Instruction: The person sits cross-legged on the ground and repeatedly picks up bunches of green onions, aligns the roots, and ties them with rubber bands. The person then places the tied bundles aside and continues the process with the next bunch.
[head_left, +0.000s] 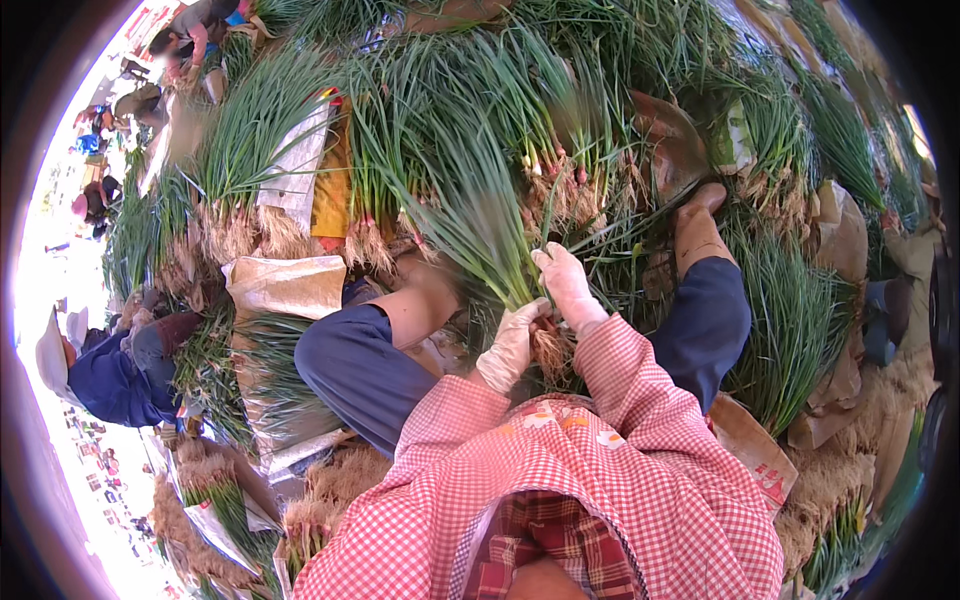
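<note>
My left hand (512, 341), in a pale thin glove, is closed around the lower stems of a bunch of green onions (491, 247). The long green leaves fan up and away to the left, and the bunch's brown roots (553, 349) hang out to the right of that hand, near my lap. My right hand (562, 279), gloved alike, is at the right side of the bunch just above the roots, its fingers curled near a thin stalk; whether it grips that stalk cannot be told. More green onions with roots (566, 180) lie just beyond my hands.
Bundles of green onions (262, 135) surround me, some on brown paper sacks (289, 289). My bent legs flank the bunch. A person in dark blue (124, 379) sits at the left, another person (191, 41) works at the upper left. Rooted bundles (217, 480) lie at the lower left.
</note>
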